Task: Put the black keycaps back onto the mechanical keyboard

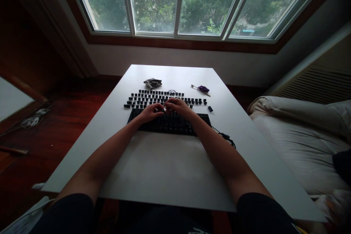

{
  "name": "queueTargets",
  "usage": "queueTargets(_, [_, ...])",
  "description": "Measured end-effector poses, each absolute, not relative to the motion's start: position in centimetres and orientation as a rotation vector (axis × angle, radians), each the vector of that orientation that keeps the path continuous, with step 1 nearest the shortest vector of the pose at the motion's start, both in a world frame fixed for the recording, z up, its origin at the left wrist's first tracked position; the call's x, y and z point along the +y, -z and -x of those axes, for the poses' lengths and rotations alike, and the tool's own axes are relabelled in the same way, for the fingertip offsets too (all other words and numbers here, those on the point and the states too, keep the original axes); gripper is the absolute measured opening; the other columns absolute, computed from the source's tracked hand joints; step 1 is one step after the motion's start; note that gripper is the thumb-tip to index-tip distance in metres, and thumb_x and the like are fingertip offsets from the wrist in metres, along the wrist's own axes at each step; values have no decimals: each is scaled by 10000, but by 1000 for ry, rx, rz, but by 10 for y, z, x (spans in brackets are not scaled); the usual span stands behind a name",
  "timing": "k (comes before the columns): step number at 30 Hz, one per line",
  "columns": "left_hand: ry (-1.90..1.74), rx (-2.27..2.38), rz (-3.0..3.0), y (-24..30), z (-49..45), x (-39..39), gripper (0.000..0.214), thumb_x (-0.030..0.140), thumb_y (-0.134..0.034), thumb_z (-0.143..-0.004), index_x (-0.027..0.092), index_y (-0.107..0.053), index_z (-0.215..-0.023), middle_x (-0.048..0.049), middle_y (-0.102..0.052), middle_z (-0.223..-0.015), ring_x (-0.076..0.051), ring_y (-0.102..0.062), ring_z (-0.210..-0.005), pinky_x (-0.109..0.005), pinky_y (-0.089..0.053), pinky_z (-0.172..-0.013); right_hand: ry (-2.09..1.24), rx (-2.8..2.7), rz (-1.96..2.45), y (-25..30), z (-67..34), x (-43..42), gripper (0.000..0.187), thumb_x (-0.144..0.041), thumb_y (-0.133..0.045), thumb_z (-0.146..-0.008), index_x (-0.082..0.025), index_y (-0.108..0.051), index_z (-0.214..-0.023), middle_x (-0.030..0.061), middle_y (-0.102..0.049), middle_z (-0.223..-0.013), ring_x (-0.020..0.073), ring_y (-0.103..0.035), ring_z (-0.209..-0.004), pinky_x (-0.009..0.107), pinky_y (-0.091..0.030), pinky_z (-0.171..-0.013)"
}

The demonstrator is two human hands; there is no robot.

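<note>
Fingers curled, the left hand (151, 113) and right hand (177, 106) partly hid a black keyboard (166, 127); their grip was unclear. Beyond lay loose keycaps (155, 96) and crumpled cloth (152, 83).

Plastic keyboard (168, 123), smooth glossy table (164, 164)

Our left arm (113, 153) and right arm (218, 150) stretch forward, bare from the elbows down, angling inward so that our hands meet closely ahead of us. Our left hand (150, 113) curls toward its partner; our right hand (179, 106) arches just beside it, knuckles up, fingers bent, fingertips too small to read.
</note>
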State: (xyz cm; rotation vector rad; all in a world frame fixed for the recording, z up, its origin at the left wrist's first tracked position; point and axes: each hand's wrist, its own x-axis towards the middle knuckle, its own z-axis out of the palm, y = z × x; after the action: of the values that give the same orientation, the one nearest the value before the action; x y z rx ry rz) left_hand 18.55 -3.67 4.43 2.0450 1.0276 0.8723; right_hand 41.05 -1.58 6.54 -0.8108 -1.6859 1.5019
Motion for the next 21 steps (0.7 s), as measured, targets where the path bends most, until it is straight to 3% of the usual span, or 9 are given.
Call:
queueTargets(4, [-873,1001,-2017,-45,-185,-37,294,414,-695,-848,190,-675,-1037,-44,-715,-996,-176,-646,-858,-308,-515,-766,-1509,-1633,832,-69,-408,-19,332,-472,-732,-823,-165,-680,-936,35,-718,-813,168,-712,-724,307,-622,-689])
queueTargets(10, [-974,983,-2043,-39,-189,-39,376,322,-683,-866,205,-618,-1217,-54,-719,-1046,-171,-663,-886,-302,-521,-778,-1510,-1516,878,-65,-405,-16,314,-449,-748,-802,-169,-651,-905,21,-706,-757,169,-717,-669,286,-613,-625])
queueTargets(21, [-1062,1075,-2370,-49,-193,-49,200,196,-623,-893,234,-663,-1085,-52,-674,-1113,-190,-651,-968,-347,-536,-887,-1542,-1362,980,-63,-405,-14,143,-293,-690,-850,-163,-636,-874,21,-709,-710,175,-718,-604,279,-609,-566])
